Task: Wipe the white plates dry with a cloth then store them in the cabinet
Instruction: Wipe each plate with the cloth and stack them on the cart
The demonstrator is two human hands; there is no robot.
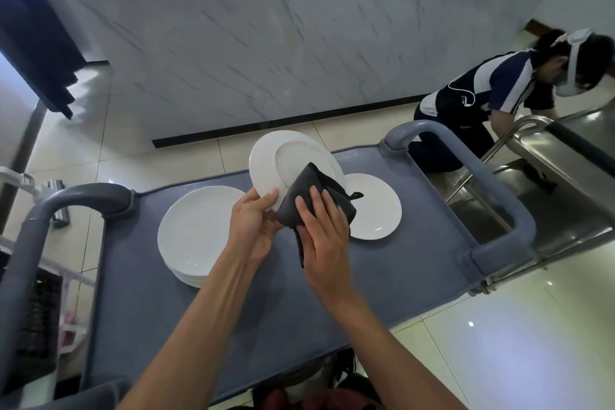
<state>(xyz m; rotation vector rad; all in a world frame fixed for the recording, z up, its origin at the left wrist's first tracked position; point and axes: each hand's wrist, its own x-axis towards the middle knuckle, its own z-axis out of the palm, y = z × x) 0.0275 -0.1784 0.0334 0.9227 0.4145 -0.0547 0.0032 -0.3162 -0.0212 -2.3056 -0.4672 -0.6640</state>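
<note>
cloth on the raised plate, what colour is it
Dark grey, nearly black; the cloth shows in the head view.

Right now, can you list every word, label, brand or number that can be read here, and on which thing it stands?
None can be read.
held plate: no mark visible.
dark cloth: no label visible.
plate stack and single plate: plain white.
grey cart: no lettering.

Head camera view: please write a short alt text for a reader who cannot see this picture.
A person's left hand holds a tilted white plate by its rim while the right hand presses a dark cloth against it, above a grey cart. On the cart sit a stack of white plates and a single plate.
</note>
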